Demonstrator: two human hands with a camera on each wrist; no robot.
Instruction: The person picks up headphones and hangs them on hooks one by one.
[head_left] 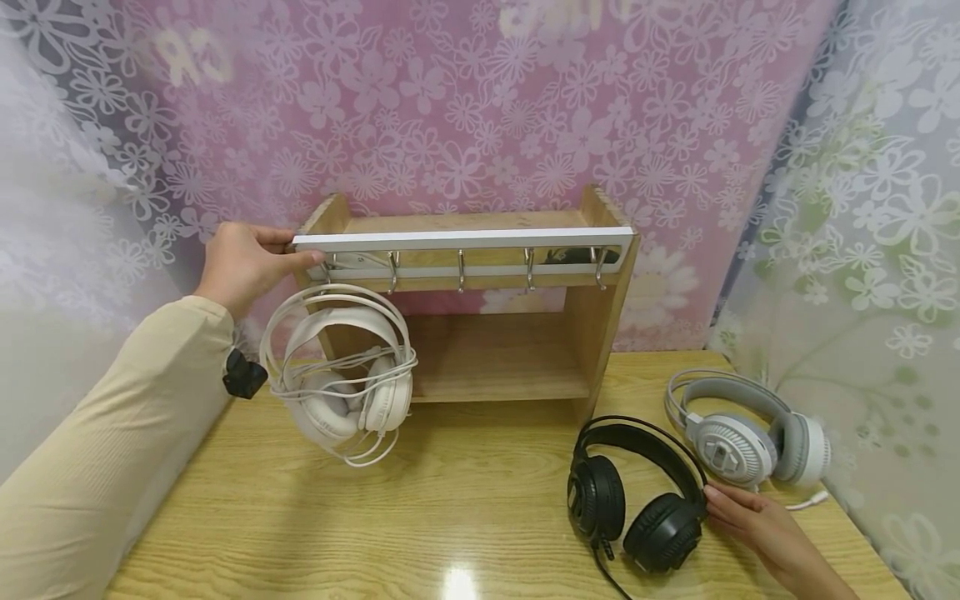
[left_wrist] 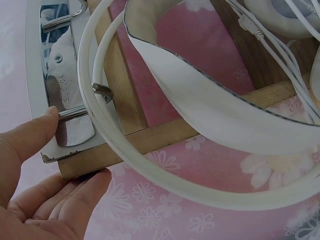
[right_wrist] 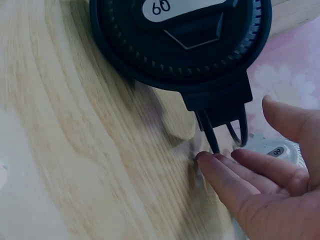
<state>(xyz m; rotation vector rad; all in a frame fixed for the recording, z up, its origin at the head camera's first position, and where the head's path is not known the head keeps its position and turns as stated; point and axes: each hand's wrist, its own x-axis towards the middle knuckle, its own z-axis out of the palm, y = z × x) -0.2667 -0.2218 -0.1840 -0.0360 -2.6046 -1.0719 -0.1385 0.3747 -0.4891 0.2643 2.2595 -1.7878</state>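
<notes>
My left hand (head_left: 243,265) grips the left end of a wooden desk shelf (head_left: 495,358), its thumb on the white hook strip (head_left: 461,241) and its fingers behind. White headphones (head_left: 390,398), wrapped in their cable, hang from the leftmost hook (left_wrist: 102,91) beside that hand. At the right, my right hand (head_left: 761,527) touches the side of black headphones (head_left: 600,493) with its fingertips. The thumb (right_wrist: 287,117) stands apart from them in the right wrist view. The black headphones' lower edge is near the table; whether they rest on it I cannot tell.
Grey-and-white headphones (head_left: 731,448) lie on the wood-grain table (head_left: 420,517) behind my right hand, their white cable plug (head_left: 810,502) near the table's right edge. Several metal hooks (head_left: 461,271) line the strip. A pink floral curtain (head_left: 480,108) backs the shelf.
</notes>
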